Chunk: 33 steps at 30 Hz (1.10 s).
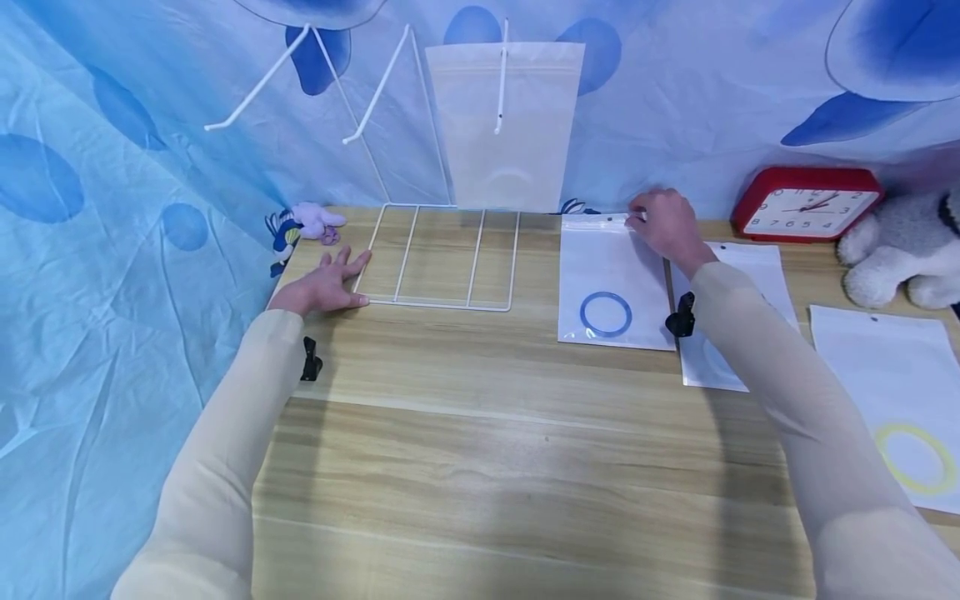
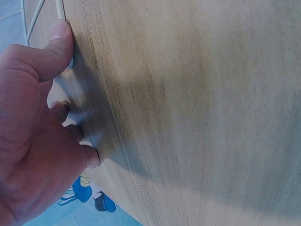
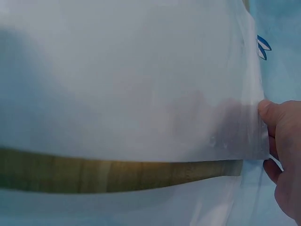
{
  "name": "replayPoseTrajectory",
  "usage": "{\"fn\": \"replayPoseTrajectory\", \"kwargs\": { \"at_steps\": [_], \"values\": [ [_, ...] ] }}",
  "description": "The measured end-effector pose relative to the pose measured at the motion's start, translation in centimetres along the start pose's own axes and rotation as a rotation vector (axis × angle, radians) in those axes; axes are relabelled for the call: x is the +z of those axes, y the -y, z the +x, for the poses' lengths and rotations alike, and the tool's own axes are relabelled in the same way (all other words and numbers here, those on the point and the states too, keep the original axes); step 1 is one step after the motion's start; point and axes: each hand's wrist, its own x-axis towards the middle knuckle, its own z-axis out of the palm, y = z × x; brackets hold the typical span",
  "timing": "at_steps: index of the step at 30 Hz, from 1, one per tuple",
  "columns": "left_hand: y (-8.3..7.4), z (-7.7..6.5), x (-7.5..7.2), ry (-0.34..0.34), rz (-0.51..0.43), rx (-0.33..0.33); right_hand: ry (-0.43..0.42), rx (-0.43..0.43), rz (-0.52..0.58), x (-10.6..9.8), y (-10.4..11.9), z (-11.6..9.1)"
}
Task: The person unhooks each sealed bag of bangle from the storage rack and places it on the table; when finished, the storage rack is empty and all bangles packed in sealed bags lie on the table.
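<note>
A white wire rack stands on the table, its hooked arms rising against the cloth. My left hand rests spread at its left corner, thumb touching the front wire. From the rack's right hook hangs a pale zip bag. My right hand pinches the top edge of another clear-fronted white zip bag, which lies on the table with a blue ring showing near its bottom. In the right wrist view, thumb and fingers hold that bag's edge near a corner.
A second bag lies partly under my right forearm; further right is a bag with a yellow ring. A red clock and a grey-and-white plush toy stand at the back right. Patterned blue cloth borders the table.
</note>
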Motion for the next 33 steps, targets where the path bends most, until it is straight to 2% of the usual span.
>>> {"fn": "replayPoseTrajectory", "kwargs": {
  "at_steps": [5, 9, 14, 20, 24, 29, 33],
  "values": [
    [-0.2, -0.2, -0.3, 0.002, 0.000, 0.003, -0.057, -0.038, -0.002, -0.3, 0.4, -0.3],
    [-0.1, -0.3, -0.5, -0.003, 0.013, -0.002, -0.094, -0.093, 0.060, -1.2, 1.6, -0.7],
    [0.1, -0.6, -0.6, -0.007, 0.008, 0.006, -0.135, -0.184, 0.239, -3.5, 4.3, -1.1],
    [0.5, -0.8, -0.7, -0.015, -0.009, 0.009, -0.091, -0.240, 0.508, -7.7, 8.6, -1.0],
    [0.7, -0.7, -0.6, -0.013, -0.007, 0.011, -0.099, -0.270, 0.690, -9.8, 10.5, -0.1],
    [0.5, -0.6, -0.3, -0.004, 0.001, 0.020, -0.111, -0.264, 0.860, -11.5, 12.1, 1.3],
    [0.1, -0.3, -0.1, 0.004, 0.015, 0.025, -0.087, -0.192, 0.935, -12.3, 13.1, 2.1]
  ]
}}
